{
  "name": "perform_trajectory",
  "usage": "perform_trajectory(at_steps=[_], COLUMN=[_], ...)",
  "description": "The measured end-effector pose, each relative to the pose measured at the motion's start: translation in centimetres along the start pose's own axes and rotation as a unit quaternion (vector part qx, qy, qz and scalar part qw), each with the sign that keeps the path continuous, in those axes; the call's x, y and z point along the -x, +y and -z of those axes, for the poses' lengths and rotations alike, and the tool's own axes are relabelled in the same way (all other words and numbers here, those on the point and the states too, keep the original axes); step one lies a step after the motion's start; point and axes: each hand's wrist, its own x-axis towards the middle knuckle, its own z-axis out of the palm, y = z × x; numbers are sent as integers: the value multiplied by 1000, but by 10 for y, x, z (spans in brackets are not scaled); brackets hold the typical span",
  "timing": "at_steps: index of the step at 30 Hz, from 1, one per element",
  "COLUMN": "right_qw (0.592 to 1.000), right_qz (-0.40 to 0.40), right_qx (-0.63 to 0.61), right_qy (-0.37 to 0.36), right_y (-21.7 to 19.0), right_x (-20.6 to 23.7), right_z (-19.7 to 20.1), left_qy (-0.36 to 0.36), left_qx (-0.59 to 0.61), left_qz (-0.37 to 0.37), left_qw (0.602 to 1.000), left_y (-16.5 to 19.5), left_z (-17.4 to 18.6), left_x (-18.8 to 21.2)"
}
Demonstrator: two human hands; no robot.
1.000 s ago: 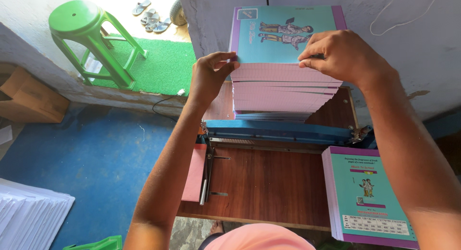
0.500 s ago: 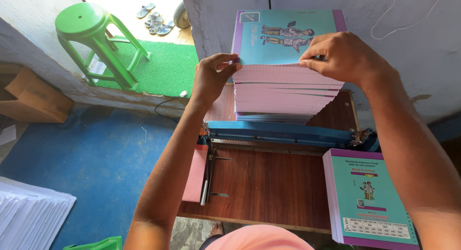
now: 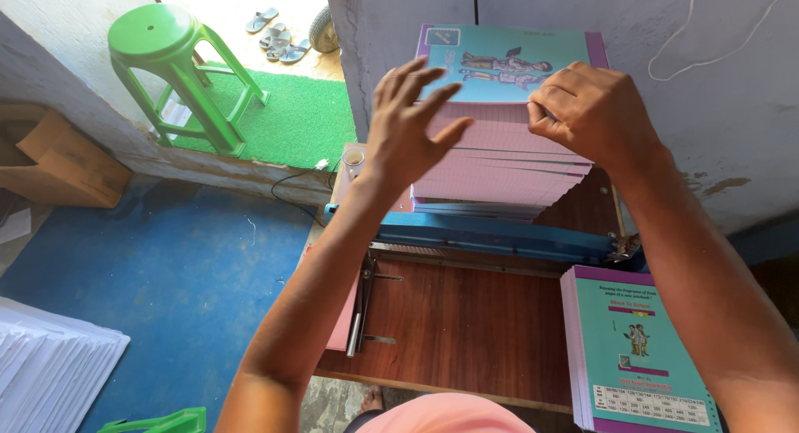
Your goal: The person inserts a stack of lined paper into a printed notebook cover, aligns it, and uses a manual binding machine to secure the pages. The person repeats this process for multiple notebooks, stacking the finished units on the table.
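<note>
Against the far edge of the wooden table (image 3: 466, 316), close to the grey wall (image 3: 707, 108), stands a tall stack of notebooks (image 3: 499, 163) with pink page edges and a turquoise cover on top. It rests behind the long blue bar of a paper cutter (image 3: 491, 233), which crosses the table from left to right, so the bar seems to serve as a stop that keeps the lower books in line.

On the near right corner of the table lies a second, lower pile of notebooks (image 3: 637, 350) with the same turquoise and purple cover, well apart from the tall stack.

Beyond the left edge, on the blue floor (image 3: 166, 267), I see a sheaf of white paper (image 3: 50, 366), a green plastic stool (image 3: 179, 75) on a green mat, and a cardboard box (image 3: 58, 163).

At the upper right part of the stack, the right hand (image 3: 587, 108) is curled and pinches the edge of the top books, probably to hold them steady. The left hand (image 3: 408, 125) is spread wide and flat before the left side of the stack, holding nothing; I cannot tell if it touches the pages.
</note>
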Motion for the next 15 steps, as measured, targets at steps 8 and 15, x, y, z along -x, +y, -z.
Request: perform_trajectory(at_steps=[8, 15], right_qw=[1000, 995], right_qz=[-6, -105], right_qx=[21, -5], right_qy=[16, 0], right_y=[-25, -47], right_x=[4, 52], right_z=[12, 31], left_qy=[-43, 5], left_qx=[-69, -62], left_qz=[-50, -96], left_qw=[995, 993], left_y=[18, 25], left_z=[-10, -8], left_x=[-1, 10])
